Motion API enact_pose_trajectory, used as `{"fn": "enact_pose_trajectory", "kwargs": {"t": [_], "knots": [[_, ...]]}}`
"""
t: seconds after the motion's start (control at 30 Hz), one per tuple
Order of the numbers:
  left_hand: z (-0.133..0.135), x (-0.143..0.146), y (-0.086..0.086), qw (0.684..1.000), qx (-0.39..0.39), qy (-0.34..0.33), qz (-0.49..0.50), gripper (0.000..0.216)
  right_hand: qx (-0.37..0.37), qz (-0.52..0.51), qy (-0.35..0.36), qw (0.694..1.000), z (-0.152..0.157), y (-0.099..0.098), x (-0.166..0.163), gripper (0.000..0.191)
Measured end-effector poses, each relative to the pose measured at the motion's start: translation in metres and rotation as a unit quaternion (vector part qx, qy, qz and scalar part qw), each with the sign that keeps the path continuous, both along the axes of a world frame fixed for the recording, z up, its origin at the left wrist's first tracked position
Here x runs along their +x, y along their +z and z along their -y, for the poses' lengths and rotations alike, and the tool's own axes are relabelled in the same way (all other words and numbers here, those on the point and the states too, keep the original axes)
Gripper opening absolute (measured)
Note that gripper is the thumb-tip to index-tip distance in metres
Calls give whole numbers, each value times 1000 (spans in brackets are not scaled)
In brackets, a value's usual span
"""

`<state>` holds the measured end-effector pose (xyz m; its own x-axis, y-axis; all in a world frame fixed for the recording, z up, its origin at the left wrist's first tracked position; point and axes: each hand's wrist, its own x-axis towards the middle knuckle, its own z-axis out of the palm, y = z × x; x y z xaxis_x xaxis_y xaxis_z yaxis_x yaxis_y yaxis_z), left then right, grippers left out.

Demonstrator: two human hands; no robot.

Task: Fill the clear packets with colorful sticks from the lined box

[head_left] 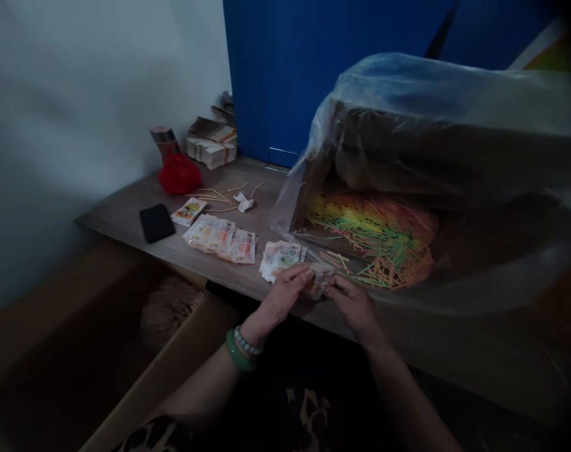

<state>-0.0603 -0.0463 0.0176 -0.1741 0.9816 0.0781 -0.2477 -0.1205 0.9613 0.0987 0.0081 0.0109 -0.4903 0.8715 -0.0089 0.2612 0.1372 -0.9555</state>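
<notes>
Both my hands meet at the near edge of the wooden table (125, 216). My left hand (285, 292), with a green bangle and a bead bracelet on the wrist, and my right hand (351, 301) pinch a small printed plastic packet (319, 279) between their fingers. Just behind them lies a small stack of like packets (280, 257). A bigger fanned pile of packets (222, 238) lies further left. To the right, a box lined with a clear plastic bag (407, 125) holds a heap of coloured sticks (379, 235).
A black phone (156, 222), a single packet (188, 211), a red mesh bundle (179, 174), a jar (165, 141) and bundled paper stacks (212, 144) sit at the table's back left. An open cardboard box (78, 351) stands below left. A blue panel (313, 69) is behind.
</notes>
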Motion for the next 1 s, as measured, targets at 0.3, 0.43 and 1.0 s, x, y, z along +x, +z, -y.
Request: {"fn": "enact_pose_trajectory", "kwargs": {"t": [0.3,0.43,1.0], "knots": [[-6,-51,5,973,-30,173,-149,20,78,76,52,993,9,11,-62,11],[-28,-96,-13,834,-133,305,-441,25,129,236,-20,963,5,11,-78,14],[-27,-129,-11,717,-82,352,-596,29,94,317,-145,933,-32,-10,-89,22]]}}
